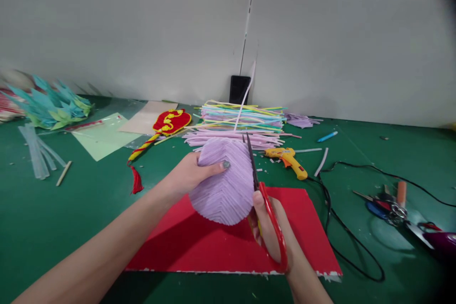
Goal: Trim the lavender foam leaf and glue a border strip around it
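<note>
My left hand (204,171) grips a lilac leaf-shaped piece (228,190) by its upper left, the thumb lying across its front. Ridged strips slant from a middle line on this piece, and one long thin strip (244,97) sticks up from its top. In my right hand (269,221) is a pair of scissors (272,223) with red handles and dark blades. The blades point upward along the piece's right edge, their tips slightly apart. Both hands are above a red board (171,251) with a ragged white front edge.
Behind lie bundled pastel strips (245,118), a black phone (239,89) against the grey partition, and a red-yellow fan (171,122). Right are a yellow glue gun (288,159) with black cord, a blue pen (327,136) and keys (395,211). Left are glue sticks (37,154) and teal paper leaves (53,107).
</note>
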`<control>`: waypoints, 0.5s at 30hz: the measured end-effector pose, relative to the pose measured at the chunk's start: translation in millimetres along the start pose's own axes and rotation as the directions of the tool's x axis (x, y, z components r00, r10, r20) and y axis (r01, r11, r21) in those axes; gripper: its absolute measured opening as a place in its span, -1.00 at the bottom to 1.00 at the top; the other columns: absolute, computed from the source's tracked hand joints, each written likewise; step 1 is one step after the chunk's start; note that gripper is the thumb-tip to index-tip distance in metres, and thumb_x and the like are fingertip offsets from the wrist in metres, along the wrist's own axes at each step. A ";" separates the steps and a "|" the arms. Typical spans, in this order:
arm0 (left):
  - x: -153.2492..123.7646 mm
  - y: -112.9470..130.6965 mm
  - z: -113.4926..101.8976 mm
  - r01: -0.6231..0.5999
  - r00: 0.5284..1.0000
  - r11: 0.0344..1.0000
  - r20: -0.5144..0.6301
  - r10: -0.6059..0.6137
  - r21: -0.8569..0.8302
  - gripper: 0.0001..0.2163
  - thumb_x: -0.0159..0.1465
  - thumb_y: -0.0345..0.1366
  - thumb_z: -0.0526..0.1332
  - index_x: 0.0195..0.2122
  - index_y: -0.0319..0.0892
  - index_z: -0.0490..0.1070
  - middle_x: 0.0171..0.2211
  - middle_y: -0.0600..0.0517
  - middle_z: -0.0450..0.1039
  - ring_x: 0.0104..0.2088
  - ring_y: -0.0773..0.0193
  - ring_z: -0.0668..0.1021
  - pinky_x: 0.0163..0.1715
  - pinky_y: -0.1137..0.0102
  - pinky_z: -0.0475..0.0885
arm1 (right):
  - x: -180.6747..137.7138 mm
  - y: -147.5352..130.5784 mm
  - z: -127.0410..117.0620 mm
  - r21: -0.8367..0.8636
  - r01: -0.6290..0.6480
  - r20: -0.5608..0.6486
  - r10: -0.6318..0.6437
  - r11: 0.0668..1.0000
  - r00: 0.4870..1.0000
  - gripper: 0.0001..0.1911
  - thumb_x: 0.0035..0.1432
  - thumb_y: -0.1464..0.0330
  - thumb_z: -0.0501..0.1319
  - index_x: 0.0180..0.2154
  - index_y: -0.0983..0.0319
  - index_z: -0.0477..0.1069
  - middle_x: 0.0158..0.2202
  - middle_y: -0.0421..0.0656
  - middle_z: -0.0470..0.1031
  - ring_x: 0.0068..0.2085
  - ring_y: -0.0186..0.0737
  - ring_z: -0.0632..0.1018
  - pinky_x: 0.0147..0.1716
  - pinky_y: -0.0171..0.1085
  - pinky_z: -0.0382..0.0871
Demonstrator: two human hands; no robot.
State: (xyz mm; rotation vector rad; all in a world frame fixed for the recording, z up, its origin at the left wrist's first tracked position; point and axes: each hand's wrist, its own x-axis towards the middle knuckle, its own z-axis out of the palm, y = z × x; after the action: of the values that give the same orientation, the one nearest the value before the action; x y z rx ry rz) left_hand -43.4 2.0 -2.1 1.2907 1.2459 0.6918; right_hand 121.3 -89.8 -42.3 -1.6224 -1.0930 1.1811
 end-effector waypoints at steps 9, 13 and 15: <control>0.4 0.0 0.1 -0.005 1.000 1.000 0.002 0.005 0.008 -0.70 -0.02 -0.11 0.35 -0.33 -0.21 0.50 -0.34 -0.01 0.57 -0.33 0.18 0.57 -0.34 0.38 0.46 | -4.6 -7.2 -1.6 0.017 -0.064 -0.008 0.064 0.998 0.998 -0.37 -0.07 -0.24 -0.01 -0.63 0.21 0.10 -0.74 -0.33 0.09 -0.73 -0.48 0.19 -0.78 -0.46 0.02; 0.3 0.2 -0.5 -0.006 1.000 1.000 0.001 0.006 0.009 -0.71 -0.02 -0.12 0.35 -0.34 -0.21 0.50 -0.34 -0.01 0.56 -0.33 0.18 0.57 -0.34 0.39 0.46 | -5.5 -9.9 -0.9 0.034 -0.092 -0.020 0.093 0.995 0.995 -0.38 -0.08 -0.23 0.02 -0.63 0.21 0.12 -0.74 -0.32 0.10 -0.72 -0.48 0.19 -0.77 -0.45 0.02; 0.4 0.0 -0.9 -0.008 1.000 1.000 0.002 0.007 0.009 -0.70 -0.02 -0.12 0.35 -0.33 -0.21 0.50 -0.34 -0.01 0.56 -0.34 0.19 0.57 -0.35 0.39 0.46 | -5.2 -9.6 -0.1 0.058 -0.095 -0.023 0.096 0.994 0.995 -0.38 -0.09 -0.22 0.04 -0.63 0.21 0.12 -0.75 -0.33 0.10 -0.72 -0.48 0.18 -0.77 -0.45 -0.01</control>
State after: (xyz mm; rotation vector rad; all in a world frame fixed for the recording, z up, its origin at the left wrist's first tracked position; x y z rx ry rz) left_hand -44.1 2.7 -2.0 1.3039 1.2449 0.6909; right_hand 118.8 -92.1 -31.9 -1.6568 -0.9659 1.2384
